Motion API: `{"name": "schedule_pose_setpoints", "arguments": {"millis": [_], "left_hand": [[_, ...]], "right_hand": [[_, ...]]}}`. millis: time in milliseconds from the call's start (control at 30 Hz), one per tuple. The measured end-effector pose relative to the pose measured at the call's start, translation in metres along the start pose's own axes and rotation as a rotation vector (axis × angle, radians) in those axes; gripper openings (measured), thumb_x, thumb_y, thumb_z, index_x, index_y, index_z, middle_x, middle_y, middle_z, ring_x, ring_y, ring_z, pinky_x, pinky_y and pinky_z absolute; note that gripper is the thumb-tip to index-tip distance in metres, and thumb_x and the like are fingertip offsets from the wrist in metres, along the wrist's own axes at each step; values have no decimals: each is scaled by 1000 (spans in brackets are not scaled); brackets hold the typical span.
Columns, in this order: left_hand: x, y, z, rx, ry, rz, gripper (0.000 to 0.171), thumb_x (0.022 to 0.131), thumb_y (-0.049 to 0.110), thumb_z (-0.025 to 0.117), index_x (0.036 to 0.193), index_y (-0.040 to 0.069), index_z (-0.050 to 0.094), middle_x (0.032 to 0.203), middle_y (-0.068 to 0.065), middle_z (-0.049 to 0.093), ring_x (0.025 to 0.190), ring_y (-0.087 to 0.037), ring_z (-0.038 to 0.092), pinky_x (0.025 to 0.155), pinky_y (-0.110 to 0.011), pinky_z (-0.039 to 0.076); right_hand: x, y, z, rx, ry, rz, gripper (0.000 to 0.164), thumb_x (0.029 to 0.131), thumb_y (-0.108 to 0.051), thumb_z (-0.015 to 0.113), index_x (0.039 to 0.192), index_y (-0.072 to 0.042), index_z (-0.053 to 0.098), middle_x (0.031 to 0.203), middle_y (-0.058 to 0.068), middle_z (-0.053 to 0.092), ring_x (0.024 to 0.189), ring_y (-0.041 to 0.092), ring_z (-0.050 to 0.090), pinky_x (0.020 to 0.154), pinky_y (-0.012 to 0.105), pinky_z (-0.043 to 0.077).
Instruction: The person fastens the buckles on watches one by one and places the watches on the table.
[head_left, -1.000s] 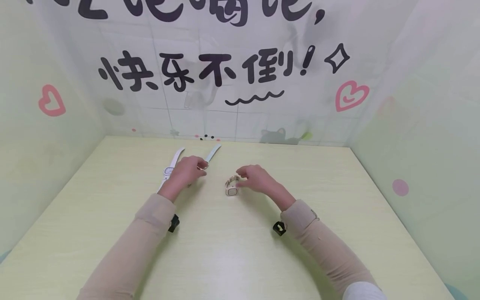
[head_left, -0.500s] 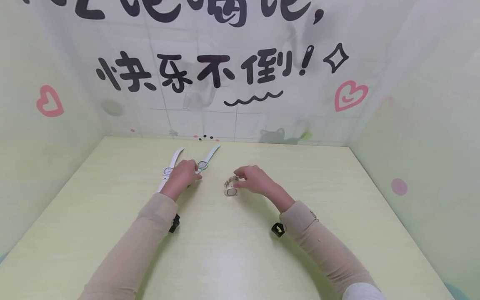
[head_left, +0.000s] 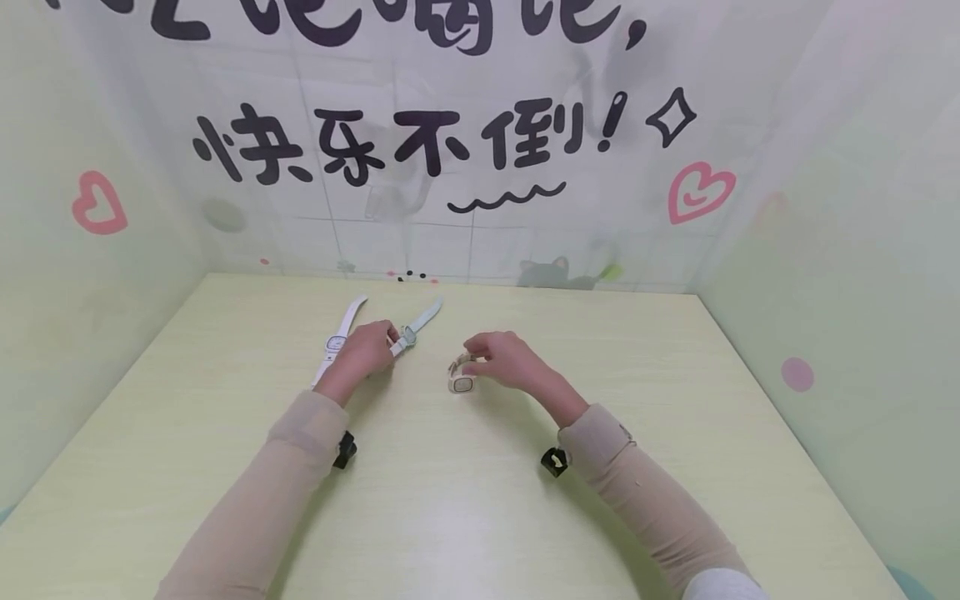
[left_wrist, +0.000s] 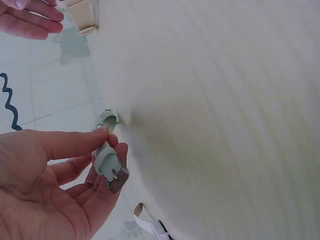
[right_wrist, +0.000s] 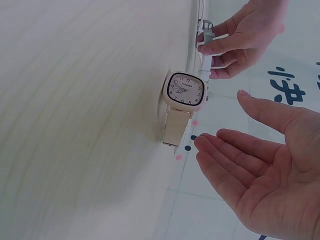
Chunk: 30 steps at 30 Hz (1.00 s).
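Observation:
My left hand [head_left: 367,348] pinches the buckle-end strap of a pale green wristwatch [head_left: 408,335] between thumb and fingers. In the left wrist view, the strap's loop and metal buckle [left_wrist: 118,181] stick out past the fingertips. The rest of its strap stretches toward the back right in the head view. My right hand [head_left: 506,358] hovers beside a beige wristwatch [head_left: 462,384], fingers loosely extended and holding nothing. That watch stands on its curled strap, its squarish numbered dial [right_wrist: 185,90] facing the right wrist camera. Between the right fingers and the beige watch there is a gap.
A white wristwatch [head_left: 335,342] lies stretched out left of my left hand, partly covered by it. The pale wooden table [head_left: 450,483] ends at a printed back wall [head_left: 435,242], with side walls on both sides.
My left hand has moved from above the green watch's dial to its near strap and taken hold of it. The green watch has turned and shifted slightly. My right hand has barely moved.

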<state>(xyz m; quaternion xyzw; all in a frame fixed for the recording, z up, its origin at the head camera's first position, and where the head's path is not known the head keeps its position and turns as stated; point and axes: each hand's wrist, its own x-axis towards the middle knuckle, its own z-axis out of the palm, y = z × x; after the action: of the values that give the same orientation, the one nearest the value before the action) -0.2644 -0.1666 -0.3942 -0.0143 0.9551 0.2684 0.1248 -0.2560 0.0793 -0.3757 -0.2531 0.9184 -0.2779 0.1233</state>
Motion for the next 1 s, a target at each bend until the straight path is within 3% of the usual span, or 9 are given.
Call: {"name": "schedule_pose_setpoints", "arguments": {"millis": [233,467,767,1000], "left_hand": [[-9,8,-9,-28,54,104,33,90,0,64,122,4,59,112,-16,65,87,-24,58,73,-29,48],[-24,24,-19,-11,60,157,31,93,1,62,125,3,57,123,-20,65,104,-30,63,78,-32,53],[-39,36,-22,-28,110,218,29,95,0,59,123,4,57,118,-18,67,101,-29,64,75,-30,54],[-47,46,-25,-55,149,271,27,95,0,61,121,6,58,120,-16,67,110,-32,65,88,-42,57]], "right_hand": [[2,2,2,59,35,-23,42,97,-22,65,130,3,61,129,17,68,118,29,66,101,38,54],[2,3,4,93,58,-10,41,97,-23,65,129,2,62,127,16,69,118,28,66,102,39,54],[4,-1,6,169,78,-10,34,99,-20,61,126,0,65,125,14,69,116,30,67,101,40,54],[8,-3,5,243,96,-28,34,102,-22,55,128,0,64,125,14,70,114,30,68,99,41,55]]}}
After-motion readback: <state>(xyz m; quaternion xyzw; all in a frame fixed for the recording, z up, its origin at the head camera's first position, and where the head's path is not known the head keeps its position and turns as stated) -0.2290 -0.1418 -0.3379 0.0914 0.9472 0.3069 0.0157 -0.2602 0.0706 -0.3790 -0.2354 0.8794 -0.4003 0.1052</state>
